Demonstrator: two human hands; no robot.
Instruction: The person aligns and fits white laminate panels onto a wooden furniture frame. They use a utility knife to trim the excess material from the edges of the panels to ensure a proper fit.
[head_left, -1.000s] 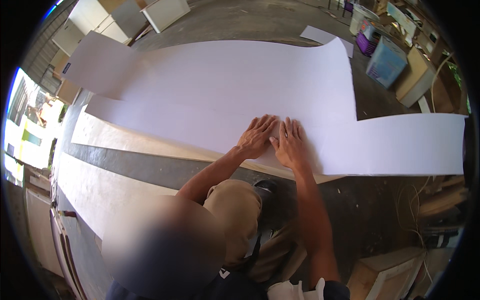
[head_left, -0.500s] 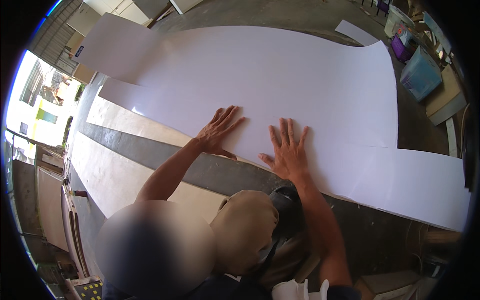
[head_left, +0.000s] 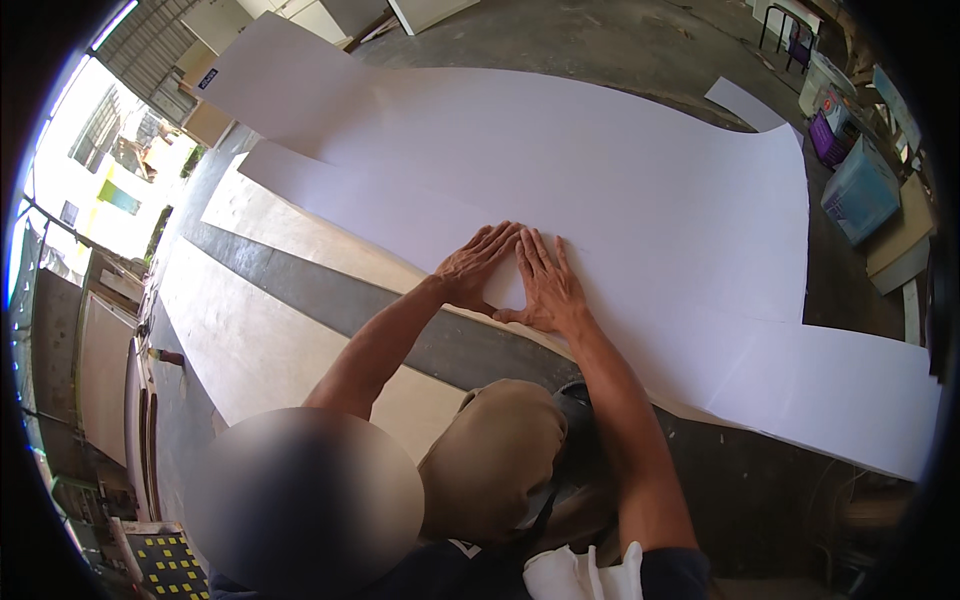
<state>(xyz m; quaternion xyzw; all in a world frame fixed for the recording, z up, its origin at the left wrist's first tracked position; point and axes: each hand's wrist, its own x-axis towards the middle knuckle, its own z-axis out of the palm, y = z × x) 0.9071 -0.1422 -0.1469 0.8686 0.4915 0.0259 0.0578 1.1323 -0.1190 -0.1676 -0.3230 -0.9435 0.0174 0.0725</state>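
A large glossy white sheet [head_left: 640, 200] spreads out in front of me, its near edge running along a pale wooden board [head_left: 290, 222] underneath. My left hand [head_left: 478, 268] lies flat on the sheet close to that edge, fingers stretched out and thumb toward the edge. Beside it, my right hand [head_left: 548, 285] also presses flat, fingers extended. The fingertips of both hands meet or nearly meet, and the thumbs come close together, framing a small patch of sheet. Neither hand grips anything. The sheet's far left end curls upward and bears a small dark label.
A second pale board [head_left: 225, 330] lies on the grey floor at left. At the far right stand a blue box [head_left: 862, 190], a purple basket [head_left: 828, 138] and a wooden panel [head_left: 905, 235]. A white offcut [head_left: 745, 103] lies beyond the sheet. Panels [head_left: 105, 385] lean at the left.
My hands have come together: the right has slid left toward the left hand, which has shifted slightly right. The whole view has also shifted a little.
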